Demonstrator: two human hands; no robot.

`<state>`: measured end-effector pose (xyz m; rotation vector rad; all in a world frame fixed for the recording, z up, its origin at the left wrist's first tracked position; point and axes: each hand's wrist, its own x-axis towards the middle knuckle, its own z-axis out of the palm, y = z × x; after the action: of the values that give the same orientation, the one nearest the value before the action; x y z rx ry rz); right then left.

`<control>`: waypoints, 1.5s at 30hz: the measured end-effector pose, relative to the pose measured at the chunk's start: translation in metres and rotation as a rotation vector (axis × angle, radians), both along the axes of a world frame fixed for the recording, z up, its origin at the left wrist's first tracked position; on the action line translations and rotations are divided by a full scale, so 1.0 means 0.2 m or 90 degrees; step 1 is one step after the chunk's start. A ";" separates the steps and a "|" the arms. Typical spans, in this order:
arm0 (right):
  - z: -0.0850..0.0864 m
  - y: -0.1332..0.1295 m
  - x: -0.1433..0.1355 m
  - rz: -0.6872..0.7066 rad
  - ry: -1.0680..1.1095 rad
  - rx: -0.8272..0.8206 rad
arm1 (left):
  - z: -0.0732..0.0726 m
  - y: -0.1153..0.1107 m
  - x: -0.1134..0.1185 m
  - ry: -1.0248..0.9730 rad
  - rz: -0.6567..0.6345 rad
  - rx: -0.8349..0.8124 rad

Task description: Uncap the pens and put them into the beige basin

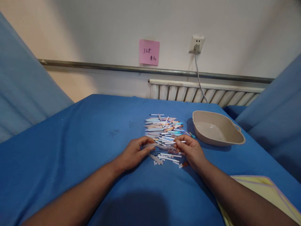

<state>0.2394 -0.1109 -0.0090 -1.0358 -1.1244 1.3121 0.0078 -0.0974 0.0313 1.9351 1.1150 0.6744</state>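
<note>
Looks down on a blue cloth-covered tabletop [105, 116] against a pale wall [105, 28], flanked by blue curtains [23, 72]. Shows, beyond the far edge, a metal rail [113, 67], a pink handwritten note [149, 52], a socket [197, 43] with a plugged-in cord [198, 72] and a white radiator [199, 92]. Includes, near the centre, a spread of pens [152, 129] and white sticks [170, 156], a beige tub [217, 130] to its right and a yellow cloth [254, 185] at lower right. Reaches in from both lower corners, forearms angled inward: left hand [135, 152] with thumb and fingers pinched around a pale pen barrel [150, 145]; right hand [191, 150] curled, gripping a white stick [169, 143] between thumb and forefinger.
</note>
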 end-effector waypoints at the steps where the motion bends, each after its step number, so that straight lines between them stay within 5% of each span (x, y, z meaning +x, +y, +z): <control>1: 0.00 0.00 0.00 -0.005 -0.005 -0.002 | 0.00 0.00 0.00 0.000 -0.003 0.000; 14: 0.01 -0.04 -0.04 0.036 -0.128 0.079 | 0.00 -0.02 0.02 0.020 -0.042 0.023; 23: 0.06 -0.14 -0.06 0.203 -0.399 0.284 | -0.01 -0.06 0.06 -0.081 -0.178 -0.193; 30: 0.08 -0.18 -0.06 0.258 -0.434 0.357 | -0.02 -0.07 0.06 -0.087 -0.233 -0.216; 36: 0.14 -0.16 -0.02 0.273 -0.374 0.307 | -0.01 -0.06 0.06 -0.112 -0.217 -0.279; 42: 0.18 -0.06 0.14 0.054 -0.324 0.218 | -0.03 -0.04 0.04 -0.212 -0.155 -0.328; 45: 0.19 -0.02 0.22 0.135 -0.421 0.192 | -0.05 -0.02 0.04 -0.279 -0.123 -0.338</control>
<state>0.2836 -0.1156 0.0288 -1.1762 -1.9072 0.9247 0.0156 -0.1016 0.0221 1.3358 0.7254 0.5851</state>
